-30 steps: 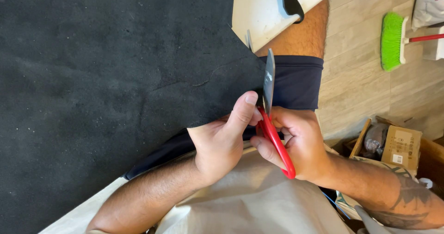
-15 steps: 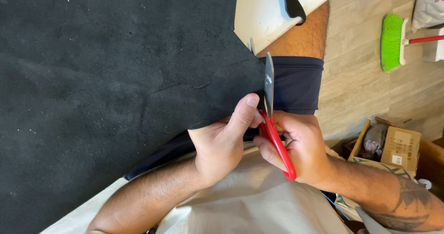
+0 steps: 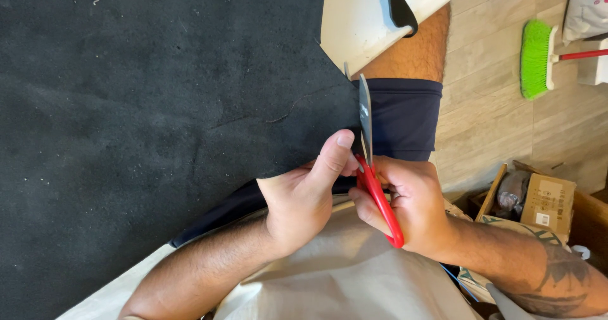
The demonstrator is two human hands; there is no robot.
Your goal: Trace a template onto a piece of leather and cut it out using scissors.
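Note:
My right hand (image 3: 415, 203) grips red-handled scissors (image 3: 373, 168), whose blades point up along the right edge of a large black felt-like sheet (image 3: 158, 105). My left hand (image 3: 304, 193) pinches that edge of the black sheet right beside the blades, its thumb pressed against the scissors' pivot. Both hands rest over my lap, with my dark shorts (image 3: 405, 114) and bare knee (image 3: 418, 54) just beyond the blades. The lower blade is hidden behind the sheet's edge.
A white plastic object with a dark trim (image 3: 373, 16) stands above my knee. On the wooden floor to the right lie a green-bristled broom (image 3: 538, 57) and an open cardboard box (image 3: 538, 200). A beige cloth (image 3: 342, 276) covers my lap.
The scissors and both hands have shifted very slightly upward along the sheet's edge; otherwise the pose is the same.

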